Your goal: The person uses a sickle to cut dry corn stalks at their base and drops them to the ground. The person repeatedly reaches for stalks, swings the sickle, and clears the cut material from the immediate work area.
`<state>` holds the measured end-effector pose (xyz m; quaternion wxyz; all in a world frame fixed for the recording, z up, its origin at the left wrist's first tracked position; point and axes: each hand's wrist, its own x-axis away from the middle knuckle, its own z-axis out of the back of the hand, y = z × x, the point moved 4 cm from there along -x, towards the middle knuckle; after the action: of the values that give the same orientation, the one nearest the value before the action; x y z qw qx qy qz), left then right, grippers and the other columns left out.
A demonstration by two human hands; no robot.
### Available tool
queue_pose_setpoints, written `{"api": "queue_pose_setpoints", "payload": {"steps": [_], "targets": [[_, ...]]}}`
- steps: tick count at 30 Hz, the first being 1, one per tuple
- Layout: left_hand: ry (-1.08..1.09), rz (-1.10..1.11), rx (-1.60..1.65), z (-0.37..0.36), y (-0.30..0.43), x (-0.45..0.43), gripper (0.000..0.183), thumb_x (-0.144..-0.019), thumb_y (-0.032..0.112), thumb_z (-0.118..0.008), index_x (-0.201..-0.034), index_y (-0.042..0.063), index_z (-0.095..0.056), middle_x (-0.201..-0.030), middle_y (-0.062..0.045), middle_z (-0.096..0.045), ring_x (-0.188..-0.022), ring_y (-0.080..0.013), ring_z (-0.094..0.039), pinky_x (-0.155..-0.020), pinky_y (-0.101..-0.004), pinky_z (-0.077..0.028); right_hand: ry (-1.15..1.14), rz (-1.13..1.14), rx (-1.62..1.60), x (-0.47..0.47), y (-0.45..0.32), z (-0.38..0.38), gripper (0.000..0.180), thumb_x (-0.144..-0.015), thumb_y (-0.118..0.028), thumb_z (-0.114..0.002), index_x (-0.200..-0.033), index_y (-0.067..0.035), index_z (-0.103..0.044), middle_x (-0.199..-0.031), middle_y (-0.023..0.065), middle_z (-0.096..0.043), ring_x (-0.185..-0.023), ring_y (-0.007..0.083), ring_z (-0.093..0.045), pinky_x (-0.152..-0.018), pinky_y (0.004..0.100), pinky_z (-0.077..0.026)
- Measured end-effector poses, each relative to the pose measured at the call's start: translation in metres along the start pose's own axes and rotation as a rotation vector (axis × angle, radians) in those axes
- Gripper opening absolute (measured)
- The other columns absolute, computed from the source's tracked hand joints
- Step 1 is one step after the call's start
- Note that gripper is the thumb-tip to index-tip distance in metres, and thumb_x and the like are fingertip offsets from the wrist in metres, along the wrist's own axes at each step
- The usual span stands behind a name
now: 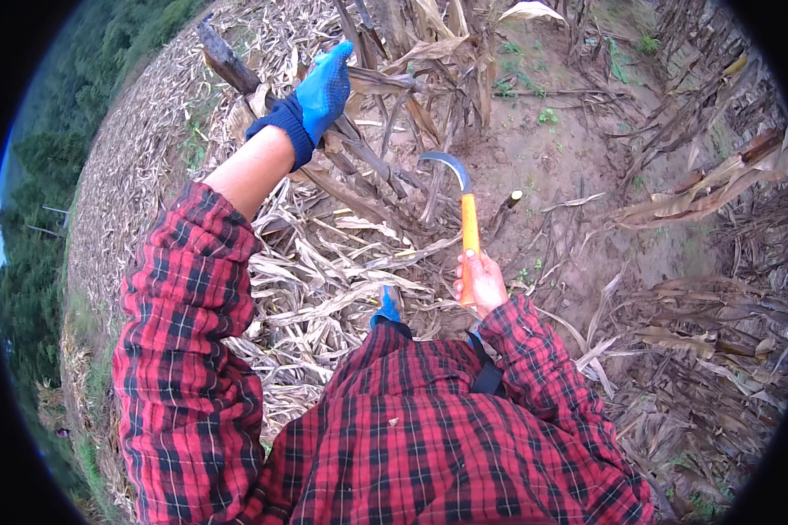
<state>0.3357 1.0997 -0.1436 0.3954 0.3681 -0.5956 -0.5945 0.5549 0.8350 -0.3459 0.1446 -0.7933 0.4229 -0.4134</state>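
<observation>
My right hand [483, 281], bare, grips the orange handle of a sickle [469, 230]. Its curved steel blade points up and to the left, over bare soil. My left hand [325, 92], in a blue knitted work glove with a dark cuff, is raised at the upper left beside dry corn stalks [361, 147]. Stalks pass under and behind the glove; whether its fingers are closed round one is hidden. A cut stalk stub [513, 199] with a pale end stands just right of the blade.
Dry corn leaves [322, 275] litter the ground before me. Standing dry corn plants [709, 187] line the right side. Small green weeds [547, 116] grow in the brown soil. A blue shoe [387, 305] shows below my shirt. Green trees [52, 157] border the field at the far left.
</observation>
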Motion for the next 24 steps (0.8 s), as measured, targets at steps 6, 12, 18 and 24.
{"api": "queue_pose_setpoints", "payload": {"steps": [6, 12, 18, 24], "targets": [[0.195, 0.322, 0.68, -0.086, -0.043, 0.013, 0.021, -0.094, 0.026, -0.044, -0.094, 0.01, -0.058, -0.059, 0.004, -0.038, -0.049, -0.0069, -0.032, -0.045, -0.0207, -0.032, -0.161, -0.346, -0.116, -0.048, 0.013, -0.004, 0.028, -0.093, -0.034, -0.04, -0.089, -0.006, -0.043, -0.065, 0.0012, -0.043, -0.049, 0.0106, -0.04, -0.047, 0.0272, -0.038], [-0.201, 0.357, 0.824, -0.167, -0.055, 0.0, 0.023, -0.093, 0.025, -0.046, -0.099, 0.009, -0.061, -0.059, 0.003, -0.047, -0.051, -0.0061, -0.042, -0.053, -0.0186, -0.04, -0.084, -0.455, -0.529, -0.069, 0.048, -0.031, 0.026, -0.091, -0.033, -0.043, -0.086, -0.007, -0.044, -0.064, -0.0005, -0.04, -0.049, 0.0083, -0.038, -0.047, 0.0223, -0.034], [0.473, 0.322, 0.83, -0.024, -0.068, 0.078, 0.042, -0.09, 0.031, -0.05, -0.052, 0.021, -0.034, -0.045, 0.004, -0.028, -0.039, -0.0113, -0.031, -0.04, -0.0278, -0.029, -0.185, -0.64, -0.585, 0.086, 0.038, 0.038, 0.028, -0.091, -0.037, -0.044, -0.091, -0.009, -0.045, -0.067, -0.0001, -0.04, -0.046, 0.0061, -0.035, -0.046, 0.0231, -0.033], [0.346, 0.449, 0.154, 0.076, -0.127, 0.29, 0.031, -0.077, 0.047, -0.054, -0.066, 0.019, -0.048, -0.056, -0.002, -0.04, -0.064, -0.0194, -0.045, -0.09, -0.0446, -0.034, 0.243, -0.244, -0.055, 0.171, -0.039, 0.124, 0.029, -0.093, -0.038, -0.04, -0.09, -0.009, -0.044, -0.06, 0.0027, -0.044, -0.038, 0.0099, -0.037, -0.036, 0.0262, -0.037]]}}
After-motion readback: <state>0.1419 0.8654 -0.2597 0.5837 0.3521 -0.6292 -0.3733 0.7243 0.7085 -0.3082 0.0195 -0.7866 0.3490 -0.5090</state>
